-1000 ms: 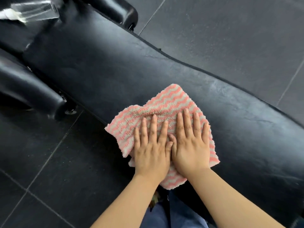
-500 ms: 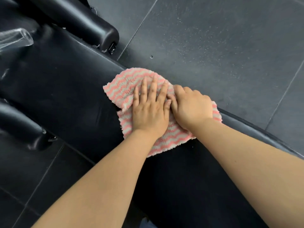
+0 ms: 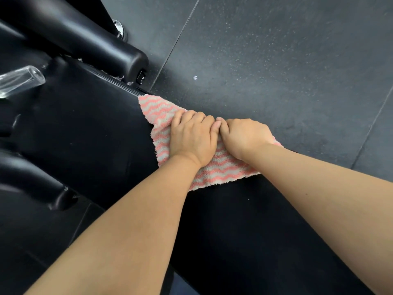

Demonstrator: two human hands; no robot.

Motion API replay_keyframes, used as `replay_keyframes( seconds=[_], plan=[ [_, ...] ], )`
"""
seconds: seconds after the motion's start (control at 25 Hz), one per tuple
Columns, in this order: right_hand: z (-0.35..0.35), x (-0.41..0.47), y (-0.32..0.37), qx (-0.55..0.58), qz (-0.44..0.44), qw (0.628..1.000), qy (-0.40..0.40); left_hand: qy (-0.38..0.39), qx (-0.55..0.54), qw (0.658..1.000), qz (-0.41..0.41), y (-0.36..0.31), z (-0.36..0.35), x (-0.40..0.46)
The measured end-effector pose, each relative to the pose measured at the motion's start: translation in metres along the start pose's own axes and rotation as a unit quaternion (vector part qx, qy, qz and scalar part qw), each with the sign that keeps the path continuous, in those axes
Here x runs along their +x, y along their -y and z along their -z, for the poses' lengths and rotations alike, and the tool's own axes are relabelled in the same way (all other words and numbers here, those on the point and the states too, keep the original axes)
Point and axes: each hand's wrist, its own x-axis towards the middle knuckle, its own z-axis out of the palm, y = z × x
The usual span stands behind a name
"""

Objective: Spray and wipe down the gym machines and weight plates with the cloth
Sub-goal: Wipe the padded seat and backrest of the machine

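Observation:
A pink-and-white striped cloth (image 3: 217, 170) lies over the far edge of a black padded bench (image 3: 89, 128). My left hand (image 3: 191, 139) and my right hand (image 3: 244, 137) sit side by side on the cloth. Both hands have their fingers curled down over the bench's far edge, gripping the cloth there; the fingertips are hidden behind the edge. A clear plastic spray bottle (image 3: 20, 81) lies on the bench at the far left, well away from my hands.
Two black padded rollers stand at the bench's head: one at the upper left (image 3: 91, 41), another at the lower left (image 3: 34, 182). Dark speckled rubber floor tiles (image 3: 276, 60) stretch beyond the bench.
Both hands have slid the cloth across the bench pad to its far edge. The fingers, flat a second ago, now curl over that edge. The left hand curled last.

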Motion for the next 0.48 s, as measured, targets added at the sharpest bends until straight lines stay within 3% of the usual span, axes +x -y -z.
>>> replay_keyframes(
  seconds=[0.12,0.28,0.36,0.48],
  plan=[
    [0.002,-0.007,-0.004,-0.004,0.012,1.000,0.015,0.035,-0.015,0.999,-0.017,0.002,0.003,0.000],
    [0.011,-0.027,-0.027,-0.107,0.038,0.991,-0.076,-0.023,-0.079,0.989,-0.123,0.006,0.001,-0.043],
    [0.011,-0.045,-0.049,-0.044,0.019,0.993,-0.104,-0.009,-0.096,0.986,-0.135,0.009,0.002,-0.081],
    [-0.001,-0.075,-0.072,0.161,-0.021,0.977,-0.140,0.010,-0.071,0.989,-0.130,0.011,0.007,-0.107]
  ],
)
